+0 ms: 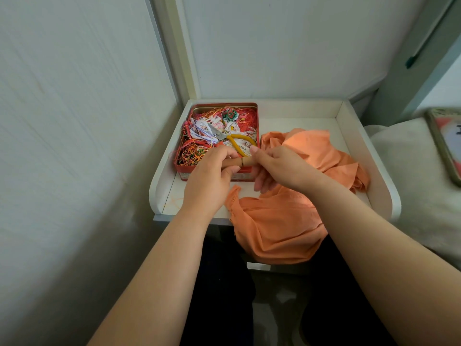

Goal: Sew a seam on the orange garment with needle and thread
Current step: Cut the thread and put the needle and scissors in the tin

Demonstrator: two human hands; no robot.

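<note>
Landmark: a red tin (pixel 185 168) sits at the left of a white rimmed tray table (pixel 299 108), its lid off.
Tin contents: a tangle of loose thread (pixel 199 146) in orange, red, green and white, with yellow-handled pliers (pixel 238 141) lying on top toward the tin's right side.
Left hand: the left hand (pixel 209 178) is over the tin's near edge, fingers curled round the left end of a small tan tube (pixel 245 161), thumb pressed against it from the near side.
Right hand: the right hand (pixel 279 168) is just right of the tin's near corner, thumb and fingers closed on the tube's right end.
Tan tube: held level between both hands just above the tin's front wall; a thin dark band runs round it near its middle. Whether it is a needle case or a spool cannot be told.
Orange garment: the orange garment (pixel 279 228) lies crumpled right of the tin, touching its right wall at the far end, spreading under the right hand and hanging over the tray's near edge toward the person's lap.
Needle: none can be made out.
Beyond the tray: right of the tin, past the tray's rim, a pale cushion (pixel 411 171) bears a green-edged flat object (pixel 446 143), cut off by the picture's edge.
</note>
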